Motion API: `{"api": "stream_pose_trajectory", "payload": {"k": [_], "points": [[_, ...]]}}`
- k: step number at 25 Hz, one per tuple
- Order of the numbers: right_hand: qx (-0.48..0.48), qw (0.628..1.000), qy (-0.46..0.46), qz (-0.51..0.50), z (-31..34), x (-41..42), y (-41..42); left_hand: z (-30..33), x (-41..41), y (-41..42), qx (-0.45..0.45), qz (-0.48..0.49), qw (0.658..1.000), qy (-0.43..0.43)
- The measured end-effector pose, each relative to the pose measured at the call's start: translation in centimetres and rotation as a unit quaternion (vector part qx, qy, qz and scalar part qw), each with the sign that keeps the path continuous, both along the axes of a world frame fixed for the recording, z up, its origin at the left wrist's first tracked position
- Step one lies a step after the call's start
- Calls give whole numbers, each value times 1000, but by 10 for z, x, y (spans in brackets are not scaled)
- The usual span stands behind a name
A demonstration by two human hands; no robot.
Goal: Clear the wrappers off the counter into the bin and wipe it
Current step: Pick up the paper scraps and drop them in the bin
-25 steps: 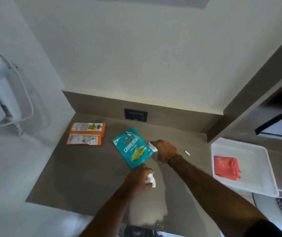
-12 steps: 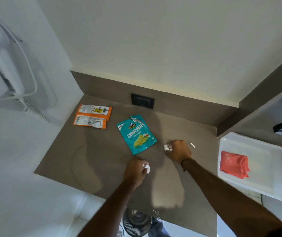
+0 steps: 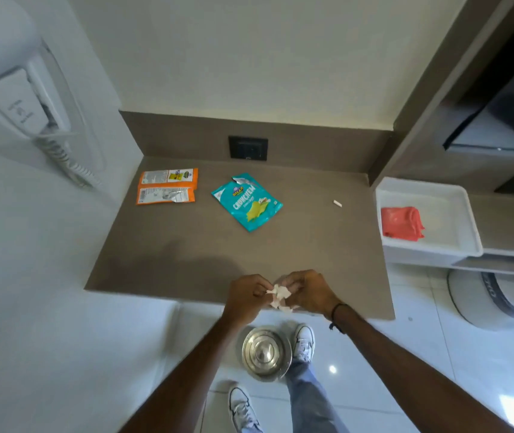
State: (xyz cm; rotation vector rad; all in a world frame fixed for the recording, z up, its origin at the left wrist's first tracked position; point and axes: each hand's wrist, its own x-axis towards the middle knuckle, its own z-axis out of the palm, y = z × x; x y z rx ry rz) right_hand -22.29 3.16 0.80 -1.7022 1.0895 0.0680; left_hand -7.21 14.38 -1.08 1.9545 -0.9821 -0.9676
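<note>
crumpled white wrappers (image 3: 279, 297) are pinched between the fingers of the left hand (image 3: 247, 296) and right hand (image 3: 308, 292), above the counter (image 3: 187, 245) edge and steel bin (image 3: 265, 353).

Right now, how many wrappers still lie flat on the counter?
3: two orange wrappers side by side at back left, one teal wrapper near the middle. A tiny white scrap lies further right.

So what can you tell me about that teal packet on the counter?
The teal packet is a flat, glossy snack pouch with white lettering and a yellow-green picture. Its top edge looks torn open, showing silvery lining. It lies face up, turned at an angle, near the middle of the brown counter, touching nothing else; neither hand reaches it.
</note>
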Motion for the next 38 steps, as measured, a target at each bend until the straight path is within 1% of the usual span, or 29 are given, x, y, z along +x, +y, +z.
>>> {"api": "stream_pose_trajectory", "payload": {"k": [2,4,7,9,11,15,18,21,23,25,27,30,34,36,38], "points": [[-40,999,27,22,-18,-8,39,-10,-9,29,8,-20,1000,1],[-65,996,54,13,-39,-17,73,-26,-19,53,24,-32,999,-14],[-67,992,103,-22,-76,-29,107,-60,-34,77,68,-35,997,-18],[-54,990,119,-47,-109,-34,119,-93,-44,83,97,-25,995,-24],[-32,989,117,-90,-150,-36,123,-133,-48,84,113,-6,993,-30],[-10,978,156,-139,-244,-34,119,-223,-58,80,131,37,990,-41],[10,977,167,-132,-299,-35,107,-277,-59,80,158,54,986,-9],[23,976,178,-123,-320,-43,103,-296,-59,90,188,52,980,-28],[23,974,191,-117,-304,-51,109,-280,-60,100,200,50,978,-20],[15,977,184,-105,-269,-58,115,-246,-58,109,196,38,980,-20],[1,980,175,-93,-223,-58,115,-200,-56,115,182,24,982,-43],[-14,989,128,-73,-152,-51,110,-124,-51,119,161,19,984,-75],[-76,995,44,-54,-85,-24,92,-55,-37,104,107,119,981,-105],[-112,992,-11,-50,-63,-5,76,-33,-25,85,68,160,976,-132],[-140,989,-31,-42,-44,15,55,-17,-10,64,39,186,969,-158]]}}
